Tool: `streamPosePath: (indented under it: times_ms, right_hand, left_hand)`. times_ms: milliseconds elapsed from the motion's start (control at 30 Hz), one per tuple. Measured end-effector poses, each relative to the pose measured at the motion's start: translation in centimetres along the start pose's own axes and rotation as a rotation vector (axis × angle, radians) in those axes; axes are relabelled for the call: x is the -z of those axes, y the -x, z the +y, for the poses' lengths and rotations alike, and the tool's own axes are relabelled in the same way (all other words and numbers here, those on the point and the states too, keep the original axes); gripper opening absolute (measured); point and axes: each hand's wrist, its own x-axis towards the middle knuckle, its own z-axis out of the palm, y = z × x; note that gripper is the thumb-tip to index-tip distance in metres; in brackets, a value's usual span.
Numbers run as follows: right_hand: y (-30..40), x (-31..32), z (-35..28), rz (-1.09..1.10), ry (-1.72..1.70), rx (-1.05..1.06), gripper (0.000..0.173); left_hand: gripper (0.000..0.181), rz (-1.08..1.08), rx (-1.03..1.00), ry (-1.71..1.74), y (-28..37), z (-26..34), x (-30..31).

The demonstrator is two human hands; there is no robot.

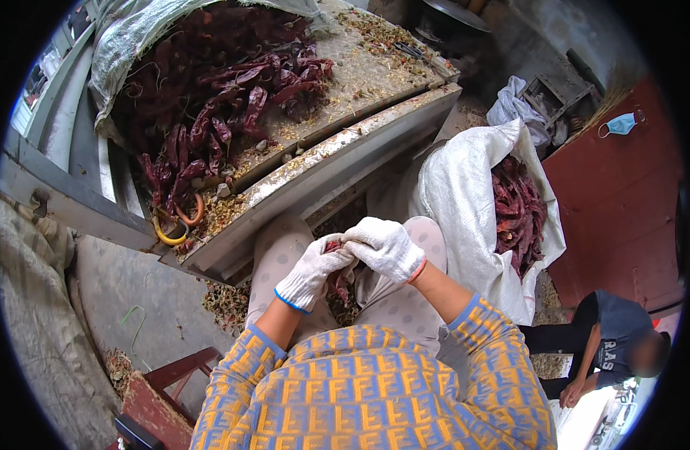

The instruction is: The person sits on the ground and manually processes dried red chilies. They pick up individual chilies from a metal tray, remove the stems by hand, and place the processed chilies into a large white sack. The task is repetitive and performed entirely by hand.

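Note:
Both hands wear white knitted work gloves and meet above my lap. A dried red chili pepper (pixel 339 284) hangs below my left hand (pixel 316 267), which grips its upper part. My right hand (pixel 381 247) pinches at the same spot, its fingertips touching the left ones; whether it holds the stem is hidden. Ahead of me, a heap of dark dried chilies (pixel 221 101) spills from an open woven sack (pixel 117 67) onto a work surface (pixel 356 73) strewn with seeds. At my right knee stands a white woven sack (pixel 463 180) holding more dried chilies (pixel 519 214).
Scissors (pixel 409 50) lie at the far end of the surface. A yellow ring-shaped handle (pixel 170 233) sits at its near left corner. Stems and debris (pixel 226 306) cover floor beside my legs. A red panel (pixel 615 197) bears a blue face mask (pixel 620 124). Another person (pixel 609 337) is at right.

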Motion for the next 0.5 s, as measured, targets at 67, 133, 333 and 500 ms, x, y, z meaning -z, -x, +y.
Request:
streamPosePath:
  times_ms: [67, 133, 333, 500]
  right_hand:
    - [0.1, -0.2, -0.4, 0.015, -0.160, -0.211, 0.018]
    - [-0.1, -0.6, -1.4, 0.025, -0.439, -0.555, 0.016]
    - [0.5, -2.6, 0.1, 0.206, -1.036, -0.902, 0.011]
    - [1.7, -3.5, 4.0, 0.251, -1.523, -1.004, 0.014]
  left_hand:
    - [0.032, 0.010, -0.008, 0.011, 0.1, 0.3, -0.3]
    - [0.029, 0.098, -0.022, -0.076, 0.1, 0.3, -0.9]
    - [0.023, 0.226, -0.072, -0.305, 0.2, -0.1, -1.2]
    - [0.021, 0.226, -0.208, -0.271, 0.1, -0.4, -1.1]
